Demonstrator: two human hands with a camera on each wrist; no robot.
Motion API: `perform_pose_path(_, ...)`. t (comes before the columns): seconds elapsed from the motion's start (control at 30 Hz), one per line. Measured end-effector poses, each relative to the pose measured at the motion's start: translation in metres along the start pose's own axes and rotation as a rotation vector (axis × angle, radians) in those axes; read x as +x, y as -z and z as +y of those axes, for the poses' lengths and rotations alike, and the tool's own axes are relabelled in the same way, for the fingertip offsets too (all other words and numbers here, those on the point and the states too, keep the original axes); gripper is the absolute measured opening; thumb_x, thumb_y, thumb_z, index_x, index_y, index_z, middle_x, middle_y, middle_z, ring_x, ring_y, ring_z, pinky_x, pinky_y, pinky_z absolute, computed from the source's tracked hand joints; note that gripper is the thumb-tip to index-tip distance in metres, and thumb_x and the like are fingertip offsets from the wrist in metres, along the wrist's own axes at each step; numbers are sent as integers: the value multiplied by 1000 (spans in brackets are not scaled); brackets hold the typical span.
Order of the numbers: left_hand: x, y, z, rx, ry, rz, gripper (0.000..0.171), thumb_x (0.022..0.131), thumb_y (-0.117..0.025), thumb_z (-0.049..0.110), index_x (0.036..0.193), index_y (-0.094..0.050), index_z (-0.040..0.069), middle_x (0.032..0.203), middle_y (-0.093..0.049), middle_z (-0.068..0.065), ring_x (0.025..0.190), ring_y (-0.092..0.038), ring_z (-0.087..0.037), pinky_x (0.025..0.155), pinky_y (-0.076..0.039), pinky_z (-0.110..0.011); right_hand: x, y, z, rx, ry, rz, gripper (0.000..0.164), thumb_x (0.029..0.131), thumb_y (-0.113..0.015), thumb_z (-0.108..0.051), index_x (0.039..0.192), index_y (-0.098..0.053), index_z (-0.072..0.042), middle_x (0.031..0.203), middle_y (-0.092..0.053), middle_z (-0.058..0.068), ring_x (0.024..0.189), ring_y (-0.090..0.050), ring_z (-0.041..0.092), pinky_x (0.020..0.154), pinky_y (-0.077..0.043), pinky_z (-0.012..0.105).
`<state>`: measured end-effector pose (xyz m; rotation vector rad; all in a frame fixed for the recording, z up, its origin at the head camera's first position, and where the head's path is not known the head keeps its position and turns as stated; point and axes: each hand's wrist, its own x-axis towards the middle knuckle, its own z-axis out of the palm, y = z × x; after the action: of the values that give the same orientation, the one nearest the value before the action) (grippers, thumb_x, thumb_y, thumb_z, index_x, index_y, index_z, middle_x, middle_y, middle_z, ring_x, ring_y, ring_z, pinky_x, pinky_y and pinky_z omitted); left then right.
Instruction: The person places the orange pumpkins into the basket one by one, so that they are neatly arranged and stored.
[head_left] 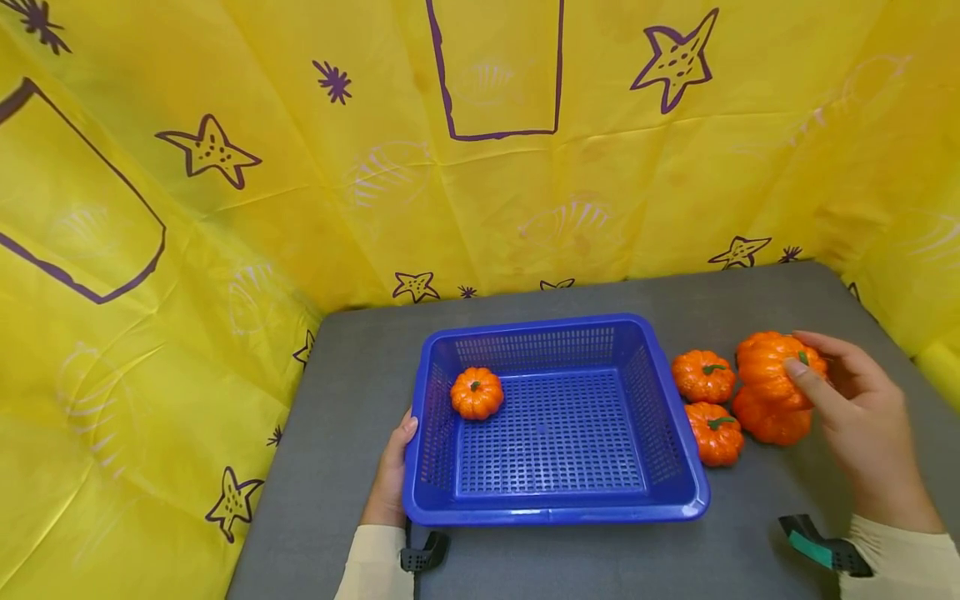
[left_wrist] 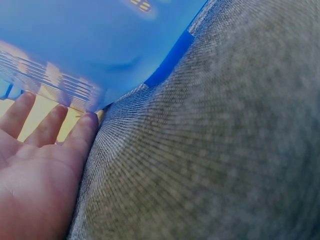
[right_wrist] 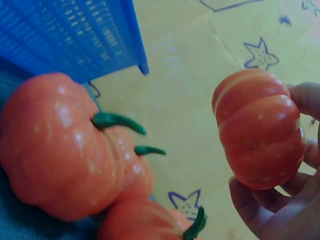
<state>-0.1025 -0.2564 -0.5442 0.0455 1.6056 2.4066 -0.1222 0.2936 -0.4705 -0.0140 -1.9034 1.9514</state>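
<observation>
My right hand holds an orange toy pumpkin with a green stem, thumb on the near side and fingers behind. In the right wrist view this pumpkin is raised beside the others. Overlapped by it in the head view is another pumpkin. Two more, a rear pumpkin and a front pumpkin, stand by the right wall of a blue plastic basket. Inside the basket, at its left, sits one pumpkin. My left hand touches the basket's left side with fairly straight fingers.
The basket stands on a dark grey table. A yellow cloth printed with starfish and shells hangs behind and at both sides. Black wrist mounts show at the left wrist and right wrist.
</observation>
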Motion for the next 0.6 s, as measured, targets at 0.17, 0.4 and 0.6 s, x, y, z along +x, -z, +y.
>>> perform_pose_path(0.17, -3, -2, 3, 2, 33, 45, 71, 110, -42, 47, 175, -20, 28, 165, -40, -20, 130, -57, -30, 107, -50, -44, -1, -10, -3, -143, 6, -91, 44, 101, -70, 7, 145, -65, 3, 127, -72, -4, 99, -64, 8, 73, -53, 12)
perform_pose_path(0.4, -5, -3, 6, 11, 29, 69, 72, 109, -42, 46, 175, -20, 25, 163, -43, -21, 130, -58, -31, 106, -50, -43, -1, -25, -10, -247, 52, -196, 45, 102, -68, 8, 147, -63, 1, 135, -69, -5, 108, -66, 6, 81, -52, 12)
perform_pose_path(0.6, -5, -2, 7, 16, -3, 72, 72, 109, -42, 45, 174, -20, 22, 159, -48, -16, 130, -58, -28, 107, -50, -42, 0, -39, -16, -214, 73, -269, 42, 102, -67, 10, 144, -63, 3, 125, -67, 3, 92, -66, 9, 74, -54, 14)
